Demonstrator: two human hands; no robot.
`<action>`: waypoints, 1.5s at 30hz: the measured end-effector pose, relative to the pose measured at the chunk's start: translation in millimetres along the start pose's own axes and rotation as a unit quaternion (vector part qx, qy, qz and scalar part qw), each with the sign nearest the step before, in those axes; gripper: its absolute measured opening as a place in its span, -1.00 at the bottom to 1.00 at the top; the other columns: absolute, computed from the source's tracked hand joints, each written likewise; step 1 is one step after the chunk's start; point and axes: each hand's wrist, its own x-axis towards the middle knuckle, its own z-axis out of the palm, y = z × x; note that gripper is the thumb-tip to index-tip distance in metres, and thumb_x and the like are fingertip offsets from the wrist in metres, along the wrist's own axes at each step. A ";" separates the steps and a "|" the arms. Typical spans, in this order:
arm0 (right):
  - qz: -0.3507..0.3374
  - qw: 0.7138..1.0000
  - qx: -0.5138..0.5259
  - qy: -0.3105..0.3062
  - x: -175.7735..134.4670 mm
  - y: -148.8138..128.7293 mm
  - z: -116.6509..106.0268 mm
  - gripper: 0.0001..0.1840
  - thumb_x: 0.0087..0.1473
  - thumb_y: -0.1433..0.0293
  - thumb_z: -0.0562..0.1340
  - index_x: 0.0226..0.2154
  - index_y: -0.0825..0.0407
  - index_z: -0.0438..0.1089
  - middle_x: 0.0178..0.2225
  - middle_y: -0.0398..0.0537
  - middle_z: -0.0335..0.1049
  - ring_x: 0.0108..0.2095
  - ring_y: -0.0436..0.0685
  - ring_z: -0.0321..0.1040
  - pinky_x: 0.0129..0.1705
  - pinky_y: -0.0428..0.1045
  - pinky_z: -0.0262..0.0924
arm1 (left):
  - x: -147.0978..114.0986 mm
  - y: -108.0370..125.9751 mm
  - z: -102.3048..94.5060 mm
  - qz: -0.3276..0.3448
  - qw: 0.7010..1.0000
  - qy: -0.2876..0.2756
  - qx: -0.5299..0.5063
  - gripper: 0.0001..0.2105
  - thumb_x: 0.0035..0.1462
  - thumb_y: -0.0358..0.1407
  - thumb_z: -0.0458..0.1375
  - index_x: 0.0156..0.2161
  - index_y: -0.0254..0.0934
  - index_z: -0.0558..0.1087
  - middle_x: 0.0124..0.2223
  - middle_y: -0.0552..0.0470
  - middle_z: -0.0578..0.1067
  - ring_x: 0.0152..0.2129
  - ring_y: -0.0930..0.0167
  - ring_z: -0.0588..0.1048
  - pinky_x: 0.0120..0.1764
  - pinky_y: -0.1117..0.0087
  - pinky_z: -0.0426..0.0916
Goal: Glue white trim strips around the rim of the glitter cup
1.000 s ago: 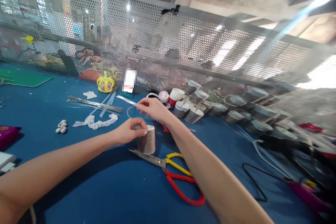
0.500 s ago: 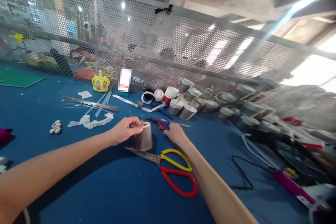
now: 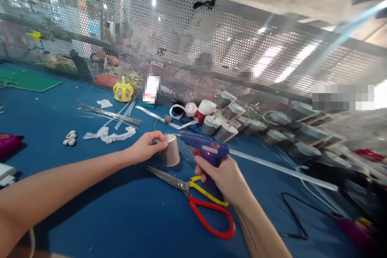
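My left hand point(image 3: 152, 144) is closed in a pinch at the rim of a small grey-brown tapered cup point(image 3: 171, 153) with a whitish rim. A thin grey cord runs from near these fingers to a small tangle of cord point(image 3: 167, 119) behind. My right hand point(image 3: 225, 175) grips a blue glue gun point(image 3: 204, 145), its small red light lit and a long clear glue stick point(image 3: 281, 169) coming out of its back. The gun's nozzle is close to the cup's rim; whether they touch I cannot tell. Scissors point(image 3: 184, 185) with one yellow and one red handle lie open just in front.
Several grey cups point(image 3: 226, 132) are heaped at the back right, along a perforated metal screen point(image 3: 169, 44). White ribbon point(image 3: 151, 117), thin wires point(image 3: 110, 113), crumpled white scraps point(image 3: 110, 135) and a yellow crown-shaped piece point(image 3: 123, 90) lie behind my left hand. A black cable point(image 3: 294, 209) bends at right.
My right hand has lifted the glue gun off the table and brought it toward me, nozzle at the cup. My left hand stays at the cup's rim. The view has shifted slightly.
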 end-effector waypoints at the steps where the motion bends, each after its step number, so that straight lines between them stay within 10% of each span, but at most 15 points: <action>1: 0.000 1.000 -0.021 0.004 -2.7 -0.6 2.8 -0.75 -0.22 0.24 0.21 -0.49 0.10 0.33 -0.74 -0.20 0.26 -0.76 -0.07 0.12 -0.66 -0.10 0.11 | 0.4 -0.7 -0.2 -0.003 1.000 0.004 -0.001 -0.88 -0.04 -0.30 0.03 -0.49 -0.33 0.23 -0.48 0.12 0.31 -0.50 0.51 0.28 -0.36 0.48 0.19; 19: -0.070 0.964 -0.245 0.076 -10.2 2.1 10.5 -0.71 -0.22 0.17 0.12 -0.71 0.02 0.18 -0.81 -0.15 0.21 -0.69 0.08 0.23 -0.64 -0.06 0.13 | 1.7 -2.4 1.2 -0.017 0.999 0.007 -0.032 -0.87 -0.04 -0.31 0.03 -0.50 -0.34 0.22 -0.52 0.13 0.28 -0.54 0.53 0.26 -0.43 0.49 0.17; 45: -0.078 0.958 -0.262 0.089 -9.9 9.6 9.2 -0.71 -0.20 0.16 0.13 -0.66 0.04 0.23 -0.77 -0.12 0.26 -0.66 0.09 0.27 -0.64 -0.07 0.13 | 1.5 2.3 0.7 -0.016 0.998 -0.017 -0.057 -0.89 -0.02 -0.34 0.02 -0.49 -0.34 0.21 -0.52 0.13 0.29 -0.54 0.54 0.28 -0.42 0.49 0.19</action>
